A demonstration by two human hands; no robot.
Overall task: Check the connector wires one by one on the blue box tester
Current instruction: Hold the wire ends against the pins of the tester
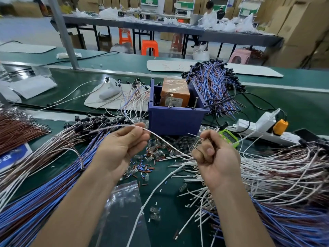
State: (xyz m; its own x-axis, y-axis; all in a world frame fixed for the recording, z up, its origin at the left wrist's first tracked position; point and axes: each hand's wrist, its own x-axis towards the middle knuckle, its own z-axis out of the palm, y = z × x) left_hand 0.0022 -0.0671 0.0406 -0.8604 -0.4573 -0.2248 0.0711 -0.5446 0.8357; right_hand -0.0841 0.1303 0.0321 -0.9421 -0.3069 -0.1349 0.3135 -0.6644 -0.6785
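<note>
Pinched in my left hand (122, 145) and gripped in my right hand (214, 157), one white wire (169, 145) is held apart, presumably singled out for the blue box tester (175, 120).

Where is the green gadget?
Head view, right of centre: the green gadget sits beyond the right hand, between the blue box and the white power strip.

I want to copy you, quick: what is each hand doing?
Left hand: pinching the wire.
Right hand: closed on the wire too.
</note>
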